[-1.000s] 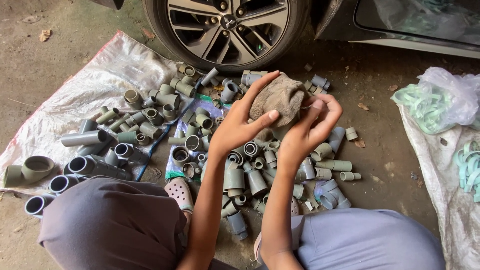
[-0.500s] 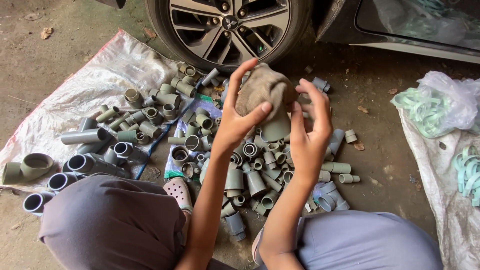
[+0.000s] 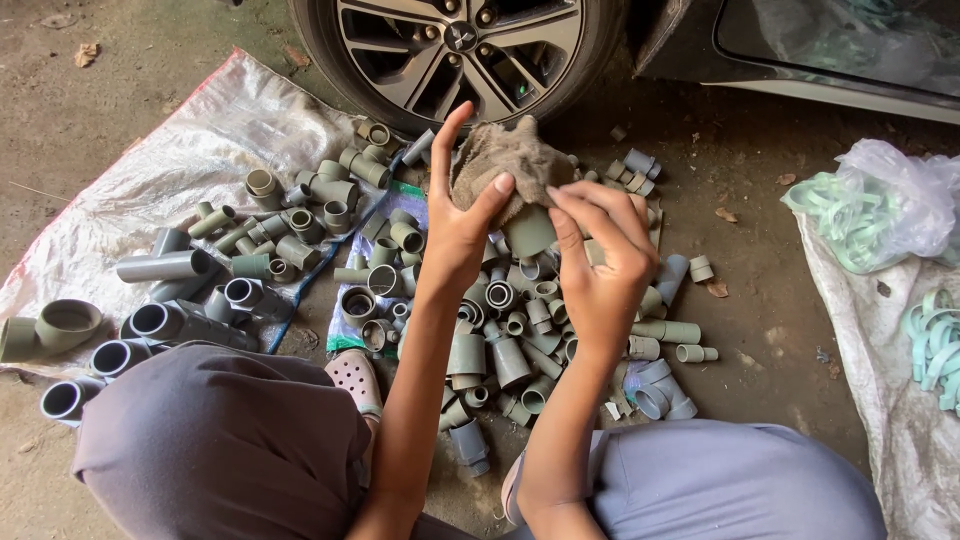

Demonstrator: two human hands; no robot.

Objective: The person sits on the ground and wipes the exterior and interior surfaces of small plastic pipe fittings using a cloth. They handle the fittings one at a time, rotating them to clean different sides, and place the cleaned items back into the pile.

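My left hand (image 3: 462, 225) holds a brown rag (image 3: 505, 160) up over the pile, thumb pressed on its front and index finger raised. My right hand (image 3: 600, 260) grips a grey-green pipe fitting (image 3: 530, 230) whose upper part is wrapped in the rag. Both hands hover above a heap of grey pipe fittings (image 3: 510, 340) lying on the ground between my knees.
More grey fittings and larger pipe sockets (image 3: 160, 320) lie on a white woven sack (image 3: 180, 170) at left. A car wheel (image 3: 455, 45) stands right behind the pile. At right a plastic bag of pale green rings (image 3: 870, 210) rests on another sack (image 3: 890, 400). A sandal (image 3: 355, 375) shows near my left knee.
Both hands have turned the rag and fitting: the rag bunched up under my left hand, and my right hand shifted down onto the fitting's exposed lower end.
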